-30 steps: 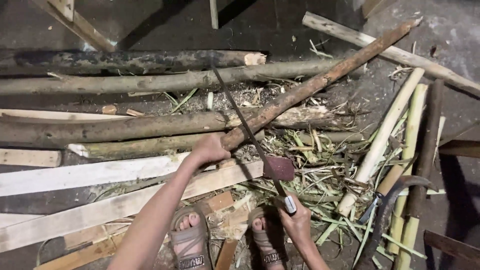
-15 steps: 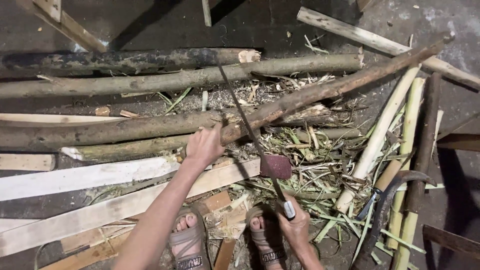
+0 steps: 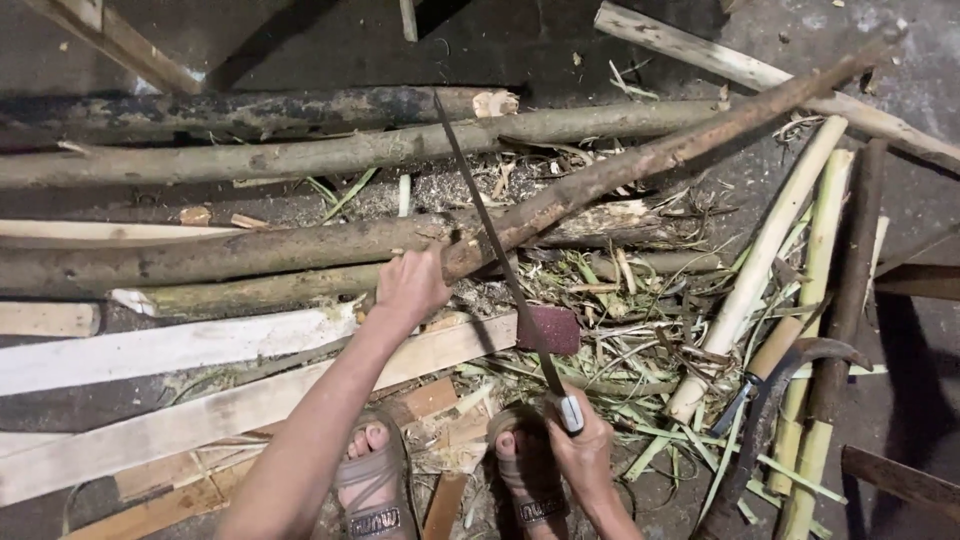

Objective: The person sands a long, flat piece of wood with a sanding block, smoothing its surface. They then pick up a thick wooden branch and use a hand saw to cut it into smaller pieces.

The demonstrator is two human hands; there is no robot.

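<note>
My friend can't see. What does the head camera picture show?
The right hand draws a thin saw across a long brown branch, held by the left hand. Logs, pale planks and green stalks cover the ground around two sandalled feet.

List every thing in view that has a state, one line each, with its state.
Left hand: gripping the branch's near end.
Right hand: closed on the saw handle.
Saw: blade laid across the branch.
Branch: raised at a slant, not cut through.
Sickle: lying unheld on the scraps.
Peeled stalks: bark stripped, lying loose.
</note>
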